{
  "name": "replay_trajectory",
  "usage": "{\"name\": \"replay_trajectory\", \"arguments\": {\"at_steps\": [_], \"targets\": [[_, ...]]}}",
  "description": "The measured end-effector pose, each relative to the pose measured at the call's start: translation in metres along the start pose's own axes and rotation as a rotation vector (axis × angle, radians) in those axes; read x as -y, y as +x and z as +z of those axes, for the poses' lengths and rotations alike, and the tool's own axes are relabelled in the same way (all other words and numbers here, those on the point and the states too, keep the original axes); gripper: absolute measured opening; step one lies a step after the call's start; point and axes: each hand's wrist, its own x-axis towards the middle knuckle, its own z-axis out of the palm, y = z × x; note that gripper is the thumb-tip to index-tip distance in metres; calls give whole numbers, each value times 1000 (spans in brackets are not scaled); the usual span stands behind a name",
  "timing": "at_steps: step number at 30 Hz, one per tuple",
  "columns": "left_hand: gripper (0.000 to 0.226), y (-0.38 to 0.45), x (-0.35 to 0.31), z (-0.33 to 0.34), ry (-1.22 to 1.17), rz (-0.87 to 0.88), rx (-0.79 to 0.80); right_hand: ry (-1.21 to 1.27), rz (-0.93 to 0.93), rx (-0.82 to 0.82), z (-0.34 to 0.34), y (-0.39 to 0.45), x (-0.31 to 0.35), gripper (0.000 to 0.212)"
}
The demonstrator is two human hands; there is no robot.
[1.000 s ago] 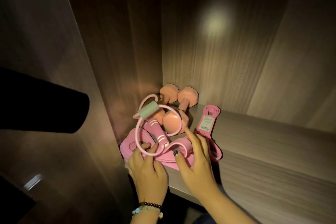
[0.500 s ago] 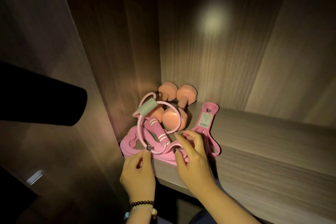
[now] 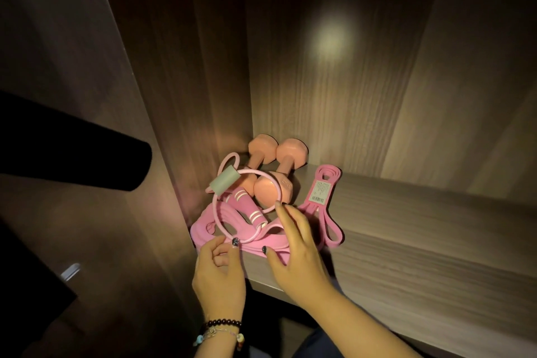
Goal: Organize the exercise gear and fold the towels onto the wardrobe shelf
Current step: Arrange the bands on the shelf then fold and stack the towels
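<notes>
Head view: looking down into a dim wooden wardrobe compartment, lit by a spot on the back panel.
Shelf: wood-grain wardrobe shelf (image 3: 421, 241); gear is bunched in its left rear corner, against the side wall.
Dumbbells: two salmon-pink dumbbells (image 3: 279, 171) lie side by side in the corner, far ends near the back panel.
Tube loop: pink figure-eight resistance tube (image 3: 216, 212) with a pale green foam sleeve (image 3: 224, 184) rests over the dumbbells and the items in front.
Jump rope: pink jump rope handle (image 3: 250, 208) with white stripes lies inside the loop, tilted.
Flat pink gear: pink band or pad (image 3: 203, 227) lies under the loop at the shelf's front edge; exact type cannot be told.
Labelled band: folded pink resistance band (image 3: 325, 203) with a white label, just right of the dumbbells, flat on the shelf.
Left hand: left hand (image 3: 220, 273) at the shelf edge, fingers loosely curled, fingertips touching the loop's lower arc; a firm pinch cannot be told.
Right hand: right hand (image 3: 296, 247) spread and relaxed, fingertips touching the loop near the front dumbbell, thumb on the flat pink gear.
Wrist: beaded bracelets (image 3: 222, 328) on the left wrist.
</notes>
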Motion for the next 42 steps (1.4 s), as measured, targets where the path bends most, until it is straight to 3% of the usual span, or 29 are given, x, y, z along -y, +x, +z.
{"name": "replay_trajectory", "arguments": {"at_steps": [5,16,20,29,37,42], "targets": [[39,-7,-4,-22,10,2,99,-11,43,-13,-5,-1,10,80],[57,-37,-25,-67,114,9,297,-174,40,91,-58,-40,45,70],[62,-68,-47,-81,243,204,435,-280,47,133,-94,-61,56,73],[63,-111,-107,-99,381,723,607,-447,186,51,-192,-124,86,79],[74,-150,-140,-58,348,1014,809,-568,307,-36,-242,-184,109,74],[75,-178,-147,-22,287,1188,1014,-675,445,-37,-264,-236,106,75]]}}
